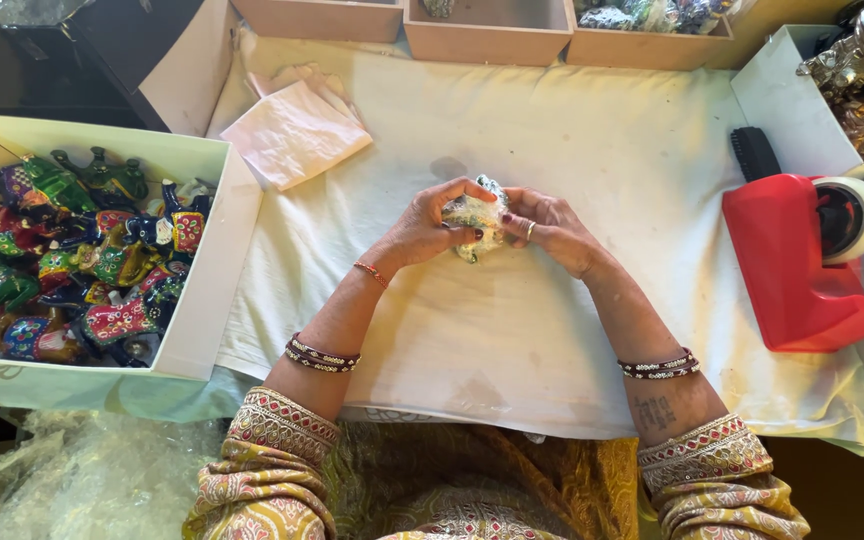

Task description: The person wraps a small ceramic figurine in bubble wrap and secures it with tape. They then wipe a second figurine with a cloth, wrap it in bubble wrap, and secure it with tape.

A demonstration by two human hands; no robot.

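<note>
We are noting, at left edge, white box [214,290] holding painted elephant figurines [72,260], kept within reach. Loose wrapping sheets [294,130] lying at cloth's far left corner. At centre of white cloth [592,150], our left hand [422,228] and right hand [550,230] are both closing around small paper-wrapped figurine [476,218], pinching wrap tight. Red tape dispenser [802,260] is sitting at right edge. Bubble wrap [72,480] is piling below table's near left corner.
</note>
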